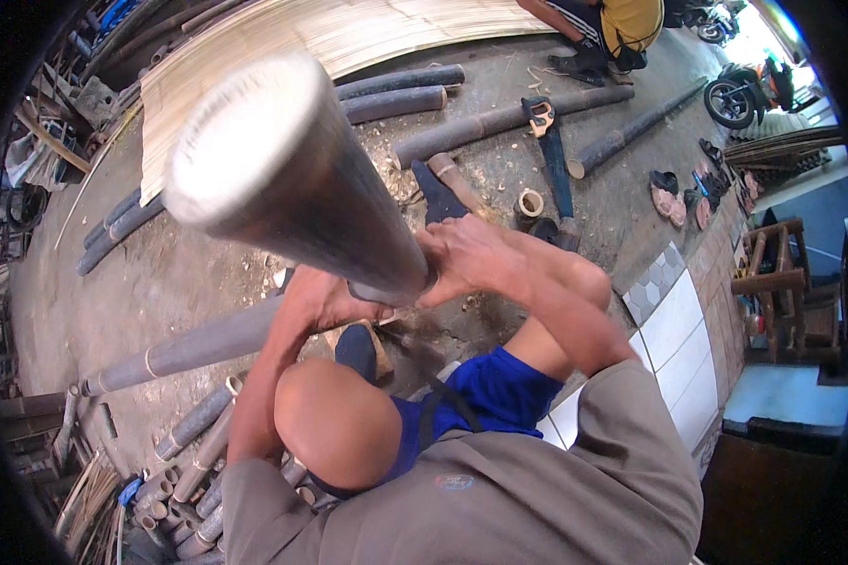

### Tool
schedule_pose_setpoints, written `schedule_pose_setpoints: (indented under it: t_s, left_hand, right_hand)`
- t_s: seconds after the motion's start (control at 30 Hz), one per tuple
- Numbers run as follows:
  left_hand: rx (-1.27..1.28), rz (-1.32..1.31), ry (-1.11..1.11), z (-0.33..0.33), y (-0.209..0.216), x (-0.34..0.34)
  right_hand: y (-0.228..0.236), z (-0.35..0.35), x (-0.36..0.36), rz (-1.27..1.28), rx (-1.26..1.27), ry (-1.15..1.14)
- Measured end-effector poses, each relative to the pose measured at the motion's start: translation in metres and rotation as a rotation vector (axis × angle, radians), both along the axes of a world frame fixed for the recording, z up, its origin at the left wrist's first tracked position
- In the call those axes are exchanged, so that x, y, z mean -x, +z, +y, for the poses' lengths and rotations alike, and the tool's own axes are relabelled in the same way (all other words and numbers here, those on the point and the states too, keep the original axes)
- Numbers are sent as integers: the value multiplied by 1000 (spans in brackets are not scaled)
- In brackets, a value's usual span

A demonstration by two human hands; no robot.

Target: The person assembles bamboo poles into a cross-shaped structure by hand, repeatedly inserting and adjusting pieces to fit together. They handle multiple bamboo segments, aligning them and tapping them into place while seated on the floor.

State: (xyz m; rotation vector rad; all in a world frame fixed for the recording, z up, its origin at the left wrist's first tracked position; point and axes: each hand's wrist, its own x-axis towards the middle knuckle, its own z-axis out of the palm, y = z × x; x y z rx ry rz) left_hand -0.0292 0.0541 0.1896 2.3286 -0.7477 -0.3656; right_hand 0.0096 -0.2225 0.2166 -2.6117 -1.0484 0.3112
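Observation:
A thick dark bamboo section [339, 202] rises between my knees, its pale cut end tilted up toward the far left and blurred. My left hand [332, 299] is wrapped round its lower part on the left side. Gripping the same part from the right is my right hand [464, 256]. The bamboo's lower end is hidden behind my hands. Beyond my right hand a short bamboo piece [460, 181] lies by my foot. A small bamboo ring [530, 202] stands close by, and a handsaw [554, 160] with a tan handle rests on the floor.
Bamboo poles [513, 122] lie across the floor ahead, and a long pole [188, 346] lies to my left. Cut bamboo pieces [193, 461] are piled at the lower left. A woven bamboo mat [386, 33] spreads at the back, where another person [627, 28] squats. Sandals [669, 198] lie at right.

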Motion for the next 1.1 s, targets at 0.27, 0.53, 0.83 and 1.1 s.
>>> schedule_pose_setpoints:
  t_s: [0.27,0.53,0.83,1.1]
  left_hand:
    - [-214,205,170,0,-10,-11]
    - [-166,-30,125,2,-75,-7]
    - [-173,32,167,8,-97,-8]
    - [-228,228,225,0,-61,-25]
  right_hand:
    - [-27,7,-22,107,48,49]
    - [-119,-14,-9,7,-158,84]
    - [-98,1,-25,24,-120,86]
    - [-101,2,-39,62,23,47]
